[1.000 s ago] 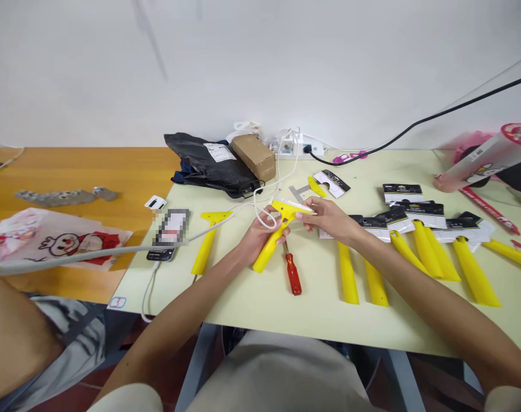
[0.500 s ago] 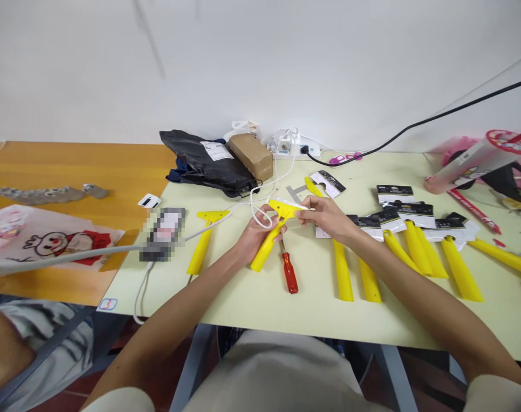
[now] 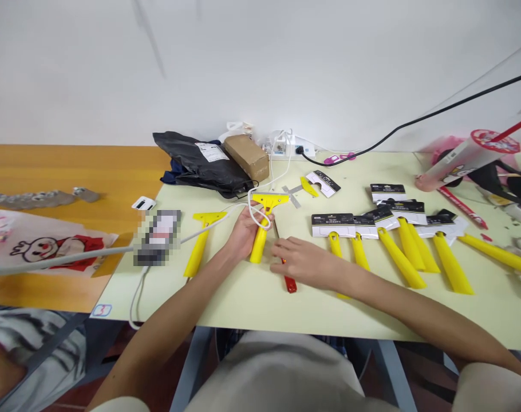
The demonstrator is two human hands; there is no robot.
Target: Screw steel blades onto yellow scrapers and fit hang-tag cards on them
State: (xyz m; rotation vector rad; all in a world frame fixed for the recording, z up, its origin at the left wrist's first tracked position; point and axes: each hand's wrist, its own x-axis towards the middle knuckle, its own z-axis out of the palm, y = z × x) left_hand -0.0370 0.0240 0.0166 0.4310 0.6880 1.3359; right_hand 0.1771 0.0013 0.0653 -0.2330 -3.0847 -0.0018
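My left hand (image 3: 243,233) is closed around the handle of a yellow scraper (image 3: 257,249). The scraper's wide head points away from me, with a grey metal strip along its edge. A loop of white cable hangs across the scraper. Just right of it, my right hand (image 3: 301,260) is over a red screwdriver (image 3: 290,284), its fingers curled on the handle. The screwdriver lies on the table; its shaft and handle end show, and the hand hides the middle. A second yellow scraper (image 3: 197,254) lies to the left of my left hand.
Several yellow handles (image 3: 453,266) with black-and-white header cards (image 3: 332,224) lie to the right. Behind are a black plastic bag (image 3: 200,166), a cardboard box (image 3: 247,157) and a power strip (image 3: 303,150). A cup with a red straw (image 3: 466,160) leans at far right.
My right hand has left the scraper's head and come down toward me onto the screwdriver. My left hand still holds the scraper, now turned more upright in view. The view has shifted slightly.
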